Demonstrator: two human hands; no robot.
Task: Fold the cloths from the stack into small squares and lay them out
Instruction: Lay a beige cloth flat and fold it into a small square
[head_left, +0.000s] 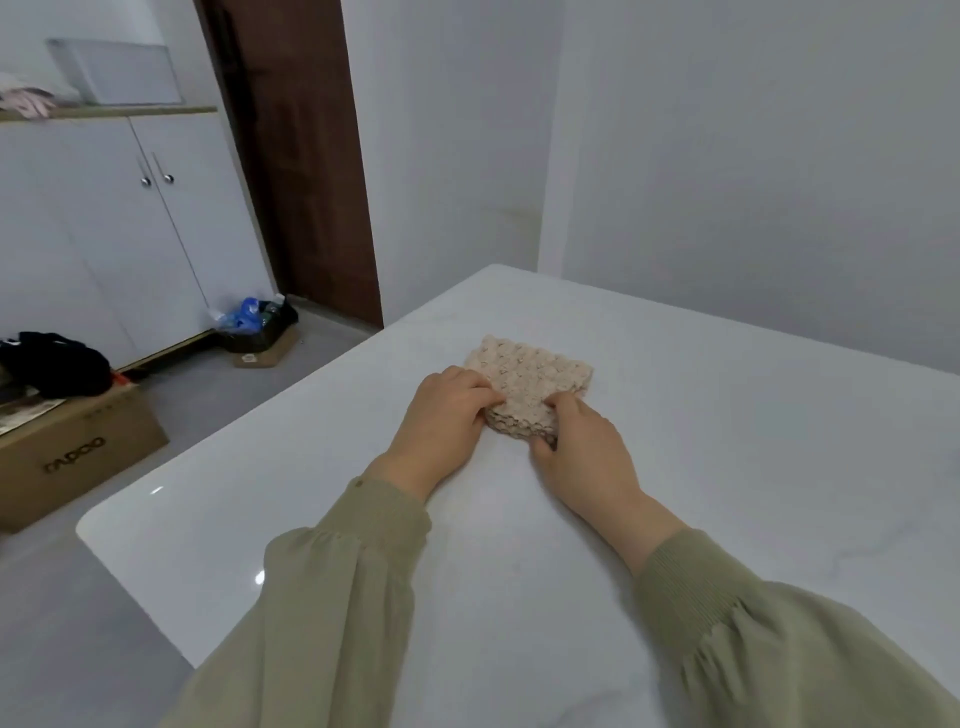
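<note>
Both hands work one folded beige waffle-weave cloth (527, 387) on the white tabletop (727, 441) — left hand (447, 410) fingers and right hand (582, 447) fingers curled, pinching its near edge.

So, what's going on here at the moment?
A person is working a beige, bumpy-textured cloth on the white table. The left hand and right hand both grip its near edge, where it looks already folded into layers. No stack and no finished squares are in view.
</note>
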